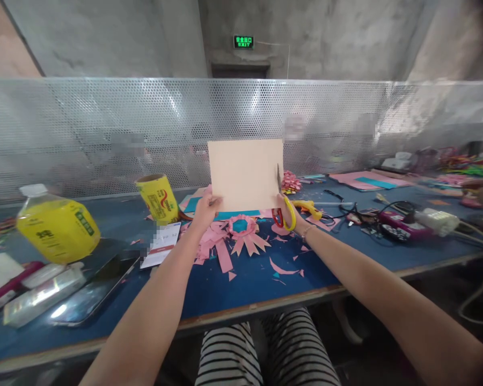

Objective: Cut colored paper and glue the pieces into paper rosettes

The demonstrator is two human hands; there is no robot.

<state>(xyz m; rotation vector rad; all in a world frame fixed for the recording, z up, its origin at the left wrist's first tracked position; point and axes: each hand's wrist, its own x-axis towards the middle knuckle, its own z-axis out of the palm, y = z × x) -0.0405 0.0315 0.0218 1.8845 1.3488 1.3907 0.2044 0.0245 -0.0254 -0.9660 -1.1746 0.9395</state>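
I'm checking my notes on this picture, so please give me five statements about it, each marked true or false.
1. The left grip holds the cream sheet near its lower left corner. True.
2. The scissors are in the left grip. False: they are in the right grip.
3. The pink rosette on the table has a blue centre. True.
4. The plastic bottle is at the right end of the table. False: it is on the left side.
5. The exit sign on the far wall is lit green. True.
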